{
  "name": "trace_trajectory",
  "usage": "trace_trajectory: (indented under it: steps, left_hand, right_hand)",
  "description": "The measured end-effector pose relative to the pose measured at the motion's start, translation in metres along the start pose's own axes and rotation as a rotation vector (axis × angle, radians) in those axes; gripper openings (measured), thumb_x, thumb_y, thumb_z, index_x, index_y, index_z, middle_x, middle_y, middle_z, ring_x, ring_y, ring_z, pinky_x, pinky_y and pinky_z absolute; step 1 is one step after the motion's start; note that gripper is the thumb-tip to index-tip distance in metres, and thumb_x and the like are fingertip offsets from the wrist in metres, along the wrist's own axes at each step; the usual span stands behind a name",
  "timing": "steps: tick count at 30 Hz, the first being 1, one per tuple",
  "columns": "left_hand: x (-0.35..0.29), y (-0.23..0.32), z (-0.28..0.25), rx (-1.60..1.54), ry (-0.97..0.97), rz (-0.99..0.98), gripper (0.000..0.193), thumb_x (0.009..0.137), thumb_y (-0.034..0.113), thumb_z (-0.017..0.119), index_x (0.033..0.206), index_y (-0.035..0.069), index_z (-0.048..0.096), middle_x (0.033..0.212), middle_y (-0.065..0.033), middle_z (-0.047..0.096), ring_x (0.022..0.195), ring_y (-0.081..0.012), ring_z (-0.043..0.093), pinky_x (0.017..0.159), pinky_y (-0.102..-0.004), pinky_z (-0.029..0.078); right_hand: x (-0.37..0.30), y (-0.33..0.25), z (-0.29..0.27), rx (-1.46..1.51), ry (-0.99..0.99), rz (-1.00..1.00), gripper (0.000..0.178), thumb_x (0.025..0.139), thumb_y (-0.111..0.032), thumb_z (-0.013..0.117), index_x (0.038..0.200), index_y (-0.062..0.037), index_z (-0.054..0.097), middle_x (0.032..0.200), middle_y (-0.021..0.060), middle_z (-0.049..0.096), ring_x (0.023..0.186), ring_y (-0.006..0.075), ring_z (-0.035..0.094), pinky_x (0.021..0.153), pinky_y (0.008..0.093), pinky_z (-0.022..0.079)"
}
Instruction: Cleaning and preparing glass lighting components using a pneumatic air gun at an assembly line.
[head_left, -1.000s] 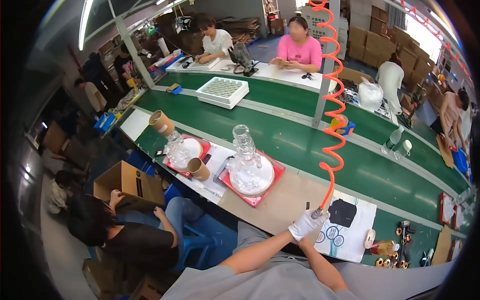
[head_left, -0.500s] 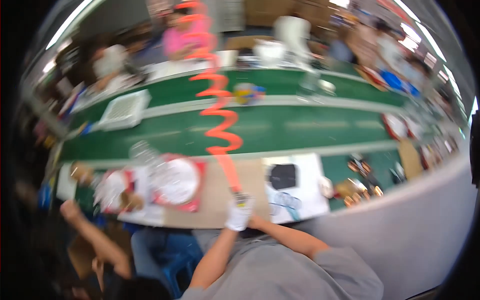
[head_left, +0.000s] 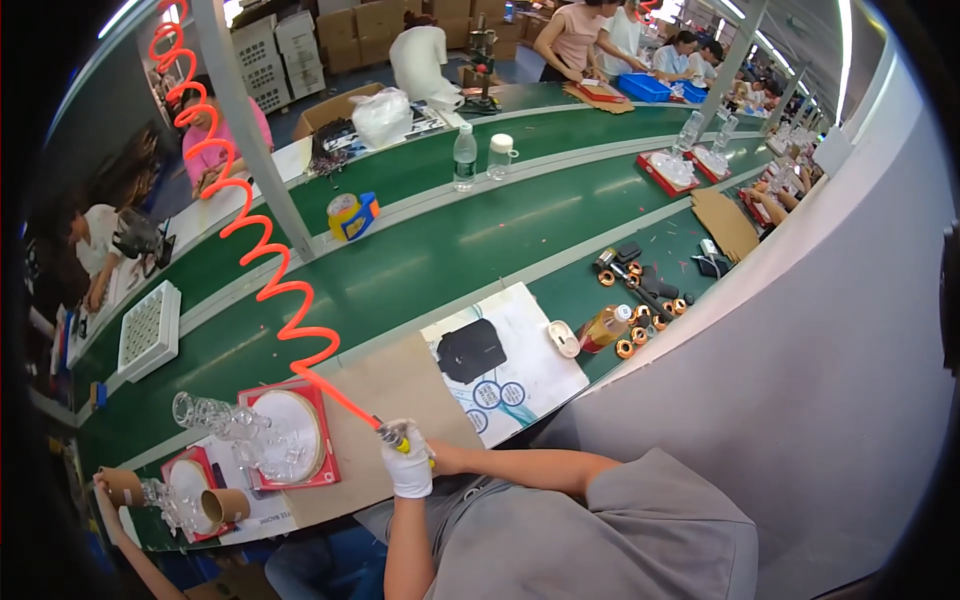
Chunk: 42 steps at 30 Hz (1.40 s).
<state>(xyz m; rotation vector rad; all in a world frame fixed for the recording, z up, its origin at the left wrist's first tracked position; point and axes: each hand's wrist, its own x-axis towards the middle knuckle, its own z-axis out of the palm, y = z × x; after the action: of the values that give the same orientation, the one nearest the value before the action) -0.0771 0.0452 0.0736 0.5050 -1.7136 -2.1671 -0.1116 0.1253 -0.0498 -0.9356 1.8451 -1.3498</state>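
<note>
My left hand [head_left: 408,468], in a white glove, is closed around a yellow-and-silver tool [head_left: 395,436] at the end of a coiled orange air hose [head_left: 297,308]. The tool's lower part is hidden by the glove. Bare and close against the glove, my right hand [head_left: 448,458] sits beside the tool; its fingers are mostly hidden. Both hands are at the table's front edge, over a brown board [head_left: 365,400]. Left of them, clear glass pieces [head_left: 283,452] lie on a round white pad in a red tray [head_left: 328,450].
At the lower left, another person's hand [head_left: 102,486] holds a cardboard tube [head_left: 122,487]. To the right are a printed sheet [head_left: 535,355] with a black pad [head_left: 472,350], a drink bottle [head_left: 605,328] and copper-coloured parts [head_left: 640,318]. A metal post [head_left: 255,130] stands beyond the green table.
My view has swung to the right and become sharp. My left hand keeps its grip on the hose tool, with my right hand still beside it. The person at left now holds a cardboard tube.
</note>
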Motion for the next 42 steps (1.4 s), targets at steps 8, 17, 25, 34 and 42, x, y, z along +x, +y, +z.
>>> trace_trajectory:
  steps: [8, 17, 25, 34, 42]
  left_hand:
    - [-0.014, -0.011, -0.042, 1.06, -0.009, -0.192, 0.046, 0.089, 0.036, 0.057, 0.116, -0.001, 0.051, 0.075, -0.0243, 0.065, 0.069, -0.0417, 0.064, 0.059, -0.0489, 0.049]
    - [-0.02, -0.06, -0.098, 1.126, -0.079, -0.206, 0.041, 0.089, 0.029, 0.052, 0.117, 0.001, 0.042, 0.093, -0.0254, 0.063, 0.077, -0.0411, 0.064, 0.068, -0.0519, 0.05]
    - [-0.012, -0.037, -0.107, 1.098, -0.186, -0.348, 0.042, 0.087, 0.031, 0.056, 0.114, 0.0, 0.046, 0.091, -0.0237, 0.065, 0.076, -0.0393, 0.064, 0.067, -0.0487, 0.051]
    - [0.006, -0.041, -0.116, 0.714, -0.814, -0.411, 0.014, 0.068, 0.01, 0.06, 0.076, -0.001, 0.063, 0.067, -0.0156, 0.064, 0.062, -0.0292, 0.061, 0.058, -0.0418, 0.047]
    - [0.029, -0.012, -0.137, 0.69, -0.967, -0.419, 0.014, 0.071, 0.01, 0.059, 0.072, -0.004, 0.061, 0.062, -0.0191, 0.06, 0.056, -0.0291, 0.055, 0.056, -0.0441, 0.043]
  right_hand:
    - [-0.078, -0.051, -0.061, -0.264, -0.128, 0.118, 0.038, 0.088, -0.033, 0.063, 0.106, 0.0006, 0.06, 0.099, 0.0179, 0.064, 0.095, 0.0322, 0.062, 0.082, 0.0394, 0.049]
    - [-0.093, -0.096, -0.071, -0.049, -0.362, 0.374, 0.021, 0.085, -0.02, 0.067, 0.098, -0.0037, 0.069, 0.087, 0.0071, 0.068, 0.078, 0.0136, 0.062, 0.074, 0.0284, 0.05]
    - [-0.04, -0.089, -0.077, 0.015, -0.562, 0.259, 0.014, 0.084, -0.01, 0.067, 0.095, -0.0024, 0.07, 0.08, 0.0062, 0.065, 0.072, 0.0118, 0.058, 0.067, 0.0244, 0.047]
    - [-0.055, -0.09, -0.128, -0.116, -0.521, 0.533, 0.038, 0.085, -0.019, 0.062, 0.114, 0.0043, 0.057, 0.11, 0.0194, 0.062, 0.099, 0.0287, 0.06, 0.087, 0.0371, 0.046]
    - [-0.066, -0.082, -0.1, 0.053, -0.359, 0.622, 0.032, 0.086, -0.01, 0.055, 0.116, 0.0031, 0.058, 0.104, 0.0163, 0.066, 0.097, 0.0225, 0.06, 0.087, 0.0326, 0.046]
